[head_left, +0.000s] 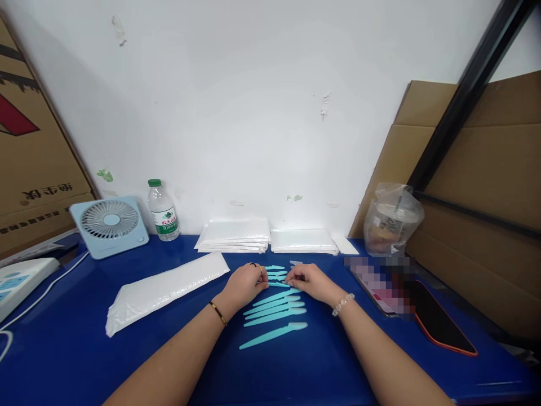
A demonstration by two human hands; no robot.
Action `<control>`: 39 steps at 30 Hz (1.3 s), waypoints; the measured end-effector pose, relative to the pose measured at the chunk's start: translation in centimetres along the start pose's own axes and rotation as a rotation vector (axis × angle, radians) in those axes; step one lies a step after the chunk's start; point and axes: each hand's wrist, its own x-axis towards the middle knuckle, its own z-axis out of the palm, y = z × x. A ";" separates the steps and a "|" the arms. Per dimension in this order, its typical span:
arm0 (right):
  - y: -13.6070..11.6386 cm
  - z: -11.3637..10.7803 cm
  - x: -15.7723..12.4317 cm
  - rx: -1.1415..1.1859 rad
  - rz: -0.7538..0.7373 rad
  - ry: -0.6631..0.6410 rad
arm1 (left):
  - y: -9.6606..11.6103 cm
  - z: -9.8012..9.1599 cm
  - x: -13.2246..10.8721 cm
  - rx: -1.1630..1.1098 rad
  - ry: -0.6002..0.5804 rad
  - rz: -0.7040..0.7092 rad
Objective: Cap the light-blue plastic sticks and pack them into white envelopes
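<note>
Nearest me, five slim teal plastic blade-sticks (293, 310) lie fanned on the blue worktop (84, 349). My left hand (245, 285) and right hand (310, 281), fingers curled, pinch a sixth stick (276, 284) betw. them. Approx. three further sticks (275, 273) lie beyond; flat white pouches (234, 234) by the wall look untouched.

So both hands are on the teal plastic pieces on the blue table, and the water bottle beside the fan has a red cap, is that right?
Not quite: in the head view the water bottle beside the fan has a green cap, not red. The left hand and right hand are on the teal pieces.
</note>
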 end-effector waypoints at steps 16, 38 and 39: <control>0.9 -0.3 -0.2 0.059 0.009 -0.020 | 0.7 -0.4 -0.1 0.020 -0.031 -0.043; 2.7 -2.0 0.1 -0.261 0.087 0.239 | -0.5 -0.1 0.4 0.117 0.062 0.026; 2.6 -1.7 0.2 -0.268 0.082 0.228 | -0.4 -0.1 0.4 0.132 0.060 0.028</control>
